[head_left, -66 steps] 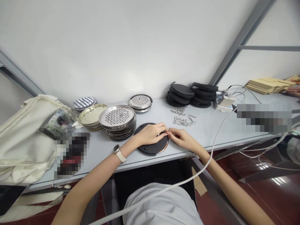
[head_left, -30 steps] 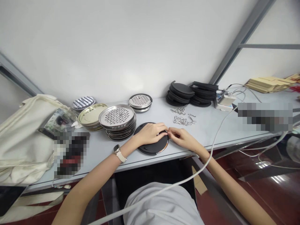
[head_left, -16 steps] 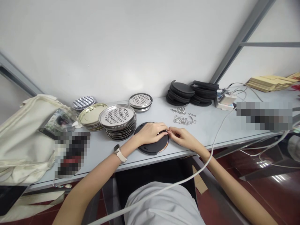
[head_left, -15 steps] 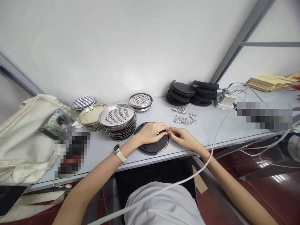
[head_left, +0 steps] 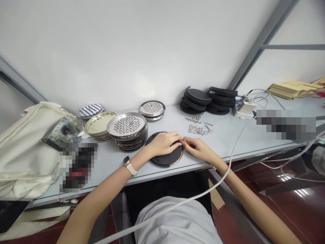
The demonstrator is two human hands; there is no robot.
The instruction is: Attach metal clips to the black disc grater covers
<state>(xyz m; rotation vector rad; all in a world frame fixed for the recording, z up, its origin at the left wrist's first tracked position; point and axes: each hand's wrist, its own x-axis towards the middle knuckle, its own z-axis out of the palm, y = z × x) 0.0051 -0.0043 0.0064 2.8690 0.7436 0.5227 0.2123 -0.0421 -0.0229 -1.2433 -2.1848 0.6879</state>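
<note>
A black round disc (head_left: 166, 160) lies flat on the table near its front edge. Small raised feet show on its upper face, and a shiny metal rim shows at its lower right. My left hand (head_left: 164, 143) lies over the disc, with the thumb and fingers closed at its right edge. My right hand (head_left: 197, 148) meets it there, thumb and fingertips pinched together beside the rim. Whatever is in that pinch is too small or hidden to make out. Behind my right hand lie small metal clips (head_left: 197, 130) in two loose heaps.
A stack of round perforated metal graters (head_left: 127, 126) stands left of the disc, beside gold-coloured round lids (head_left: 100, 124). More graters (head_left: 152, 108) and black round covers (head_left: 196, 98) stand along the wall. A white cable (head_left: 230, 166) crosses in front of my right forearm.
Both hands stay at the right edge of the disc with hardly any visible movement. The view has shifted very slightly. At the far right, another person's hand has gone out of view.
</note>
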